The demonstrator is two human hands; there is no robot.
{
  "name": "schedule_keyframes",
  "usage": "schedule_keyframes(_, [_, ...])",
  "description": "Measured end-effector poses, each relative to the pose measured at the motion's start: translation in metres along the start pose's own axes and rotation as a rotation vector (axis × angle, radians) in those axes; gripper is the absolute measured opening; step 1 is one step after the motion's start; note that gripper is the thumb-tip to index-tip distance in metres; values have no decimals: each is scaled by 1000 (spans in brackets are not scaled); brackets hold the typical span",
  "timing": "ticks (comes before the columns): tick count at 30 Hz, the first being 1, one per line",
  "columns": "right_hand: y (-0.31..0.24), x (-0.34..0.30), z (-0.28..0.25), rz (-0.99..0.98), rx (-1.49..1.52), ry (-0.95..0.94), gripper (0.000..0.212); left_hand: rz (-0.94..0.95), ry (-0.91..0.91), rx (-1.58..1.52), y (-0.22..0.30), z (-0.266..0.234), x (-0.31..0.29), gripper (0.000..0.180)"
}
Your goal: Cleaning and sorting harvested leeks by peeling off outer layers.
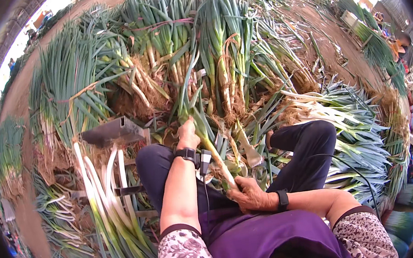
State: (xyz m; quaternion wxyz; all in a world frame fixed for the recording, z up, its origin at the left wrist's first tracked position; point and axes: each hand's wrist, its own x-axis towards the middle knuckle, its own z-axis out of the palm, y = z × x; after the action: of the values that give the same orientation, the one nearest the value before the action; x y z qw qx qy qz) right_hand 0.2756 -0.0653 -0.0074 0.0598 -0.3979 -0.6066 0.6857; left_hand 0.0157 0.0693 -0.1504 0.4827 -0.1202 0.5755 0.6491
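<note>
One long green onion (215,154) lies slantwise across the space between my knees, its leaves pointing up and away and its pale end toward me. My left hand (188,133) is closed around the leafy upper part. Lower down, my right hand (248,194) has its fingers wrapped round the pale end, hiding the tip. Loose dry outer leaves (248,147) are scattered just beyond my right hand. Left of my knee, several peeled white green onions (108,188) lie together.
A metal channel piece (115,132) juts up beside my left knee. Tied bundles of unpeeled green onions (223,43) stand in a row ahead. Past my right knee spreads a heap of green onions (351,135). A cable (352,167) loops near my right arm. A person (401,43) sits far right.
</note>
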Motion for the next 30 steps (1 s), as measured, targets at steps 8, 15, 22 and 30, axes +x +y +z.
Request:
schedule_keyframes(8, [-44,89,-29,-63,-247,61,57,13,-500,-68,43,2,-61,18])
schedule_keyframes(15, [-40,177,-37,-48,241,358,42,216,-519,16,45,16,-80,11])
schedule_keyframes(22, [39,123,-61,56,-744,-111,34,212,-498,-90,68,17,-94,16])
schedule_keyframes(30, [-114,147,-147,11,65,80,44,32,-735,-42,34,53,-123,14])
